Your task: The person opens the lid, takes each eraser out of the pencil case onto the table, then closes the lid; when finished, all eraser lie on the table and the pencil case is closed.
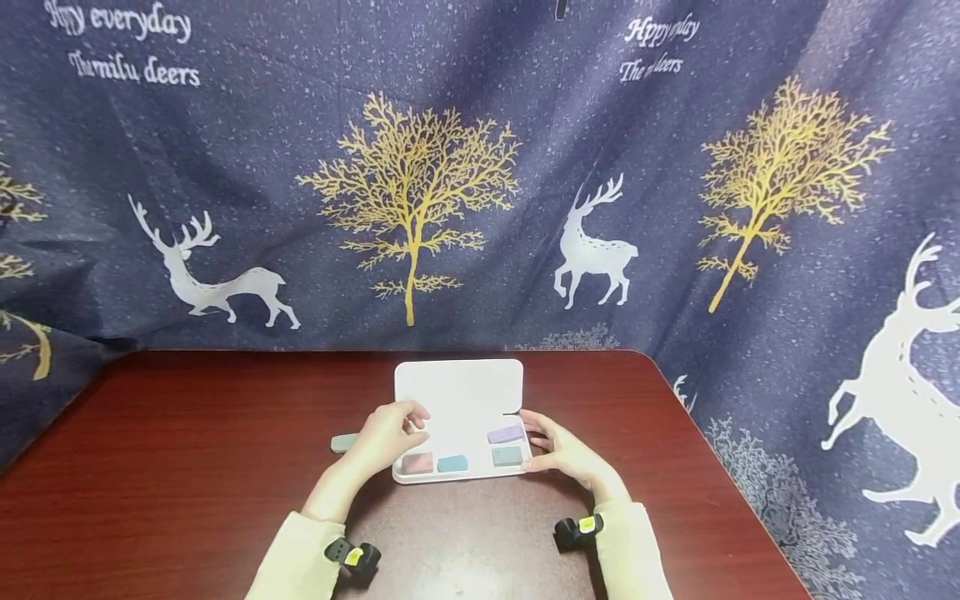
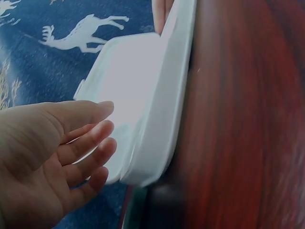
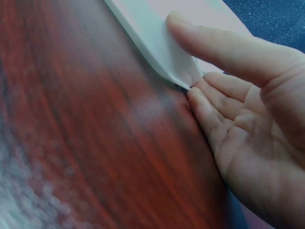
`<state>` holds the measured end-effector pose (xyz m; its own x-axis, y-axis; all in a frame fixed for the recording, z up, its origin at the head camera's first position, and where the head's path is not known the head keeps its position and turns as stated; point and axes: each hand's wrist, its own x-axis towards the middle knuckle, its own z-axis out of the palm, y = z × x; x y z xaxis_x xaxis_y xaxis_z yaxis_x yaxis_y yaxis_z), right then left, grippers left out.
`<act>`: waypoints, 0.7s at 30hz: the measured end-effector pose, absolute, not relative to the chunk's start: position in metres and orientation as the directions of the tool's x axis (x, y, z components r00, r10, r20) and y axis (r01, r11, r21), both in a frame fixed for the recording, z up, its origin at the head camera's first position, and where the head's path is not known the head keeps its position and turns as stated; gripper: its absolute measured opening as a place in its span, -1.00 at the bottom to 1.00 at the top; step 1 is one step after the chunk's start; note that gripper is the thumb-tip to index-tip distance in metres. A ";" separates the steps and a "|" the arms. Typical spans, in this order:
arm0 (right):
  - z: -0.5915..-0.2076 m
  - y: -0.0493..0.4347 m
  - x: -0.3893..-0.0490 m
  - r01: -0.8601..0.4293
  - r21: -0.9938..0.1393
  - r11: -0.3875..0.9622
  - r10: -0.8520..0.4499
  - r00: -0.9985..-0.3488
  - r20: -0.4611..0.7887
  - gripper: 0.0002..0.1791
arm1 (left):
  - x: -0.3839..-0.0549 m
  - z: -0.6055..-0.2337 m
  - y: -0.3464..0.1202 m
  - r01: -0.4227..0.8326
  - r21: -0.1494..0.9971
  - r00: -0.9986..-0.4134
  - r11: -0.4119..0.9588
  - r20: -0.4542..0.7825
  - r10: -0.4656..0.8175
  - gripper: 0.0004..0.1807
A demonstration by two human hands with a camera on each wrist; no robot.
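Note:
A white box (image 1: 480,475) lies on the table with its lid (image 1: 459,383) raised at the back. Inside are a pink block (image 1: 417,463), a blue block (image 1: 453,463), a grey-green block (image 1: 507,456) and a purple block (image 1: 506,434). Above the box's left end is my left hand (image 1: 386,435), fingers loosely bent. Nothing shows between its thumb and fingers in the left wrist view. My right hand (image 1: 566,454) holds the box's right front corner, thumb (image 3: 209,40) by the front wall and fingers (image 3: 224,95) against the end. Another pale green block (image 1: 343,442) lies left of the box, partly behind the left hand.
The reddish-brown wooden table (image 1: 187,467) spreads to both sides of the box. Behind it hangs a dark blue cloth (image 1: 480,250) printed with deer and trees. Each wrist wears a black strap with a small camera (image 1: 363,562).

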<state>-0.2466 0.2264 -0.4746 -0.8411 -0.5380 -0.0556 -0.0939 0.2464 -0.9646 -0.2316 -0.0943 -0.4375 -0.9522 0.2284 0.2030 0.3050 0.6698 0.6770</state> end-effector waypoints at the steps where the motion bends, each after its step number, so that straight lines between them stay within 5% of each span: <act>1: -0.475 0.227 -0.247 -0.094 -0.965 0.246 -0.538 -0.841 -0.056 -0.02 | -0.231 -0.438 -0.091 0.305 0.680 -0.952 0.667 0.199 0.232 -0.80; 21: -0.476 0.227 -0.248 -0.093 -0.958 0.272 -0.531 -0.844 -0.069 -0.01 | -0.238 -0.449 -0.035 0.433 0.657 -0.897 0.617 0.249 0.365 -0.81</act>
<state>-0.2484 0.2272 -0.4759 -0.8443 -0.5313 -0.0691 -0.0927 0.2718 -0.9579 -0.2382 -0.0351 -0.4488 -0.8973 0.3647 0.2487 0.4330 0.6170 0.6572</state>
